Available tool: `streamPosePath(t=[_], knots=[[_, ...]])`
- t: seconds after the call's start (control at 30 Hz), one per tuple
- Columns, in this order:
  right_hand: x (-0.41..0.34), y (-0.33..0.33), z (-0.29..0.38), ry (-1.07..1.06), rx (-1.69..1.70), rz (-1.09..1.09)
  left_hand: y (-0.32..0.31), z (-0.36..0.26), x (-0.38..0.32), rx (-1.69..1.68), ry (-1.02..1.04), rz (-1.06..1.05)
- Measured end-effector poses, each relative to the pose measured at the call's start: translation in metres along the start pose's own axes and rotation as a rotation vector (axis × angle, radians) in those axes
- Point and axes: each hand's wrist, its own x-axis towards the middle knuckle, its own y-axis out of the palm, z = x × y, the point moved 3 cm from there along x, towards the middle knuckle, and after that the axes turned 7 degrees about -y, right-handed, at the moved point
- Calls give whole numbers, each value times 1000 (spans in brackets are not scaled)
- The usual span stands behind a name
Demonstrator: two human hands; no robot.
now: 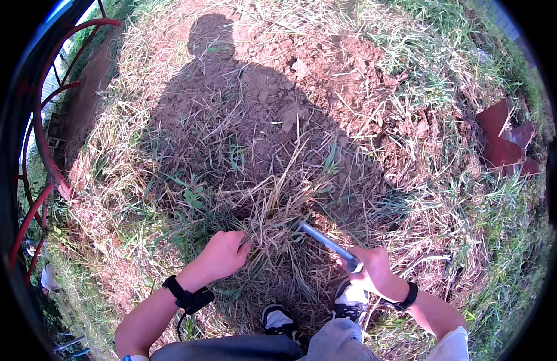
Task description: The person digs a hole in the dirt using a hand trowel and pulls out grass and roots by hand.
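My left hand (222,255) is low over a tuft of dry and green grass (271,221), its fingers curled in around some of the stems. The fingertips are partly hidden among the blades. In my right hand (375,268) is a smooth grey metal rod-like tool (326,241), held near its thick, rounded end. The tool slants up and left, and its far end meets the grass, so I cannot tell what kind of tool it is. Both wrists wear black bands, and the left one carries a dark box with a cable.
Reddish loose soil (283,99) mixed with cut straw lies ahead, partly under my shadow. A bent red metal sheet (502,140) rests in grass at right. Curved red metal bars (46,153) stand along the left. My black-and-white shoes (278,318) are below my hands.
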Motion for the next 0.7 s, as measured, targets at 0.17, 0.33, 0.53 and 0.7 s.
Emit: streamPosePath(t=[0.17, 0.33, 0.53, 0.7], knots=[[-12, 15, -3, 253, 408, -20, -3, -7, -3, -1, -19, 5], [-19, 38, 12, 380, 401, -51, -5, 1, -6, -13, -11, -6], [-25, 56, 9, 520, 679, -133, -5, -10, -9, 6, -10, -3], [-19, 39, 23, 503, 578, -212, -4, -8, -10, 19, 53, -46]])
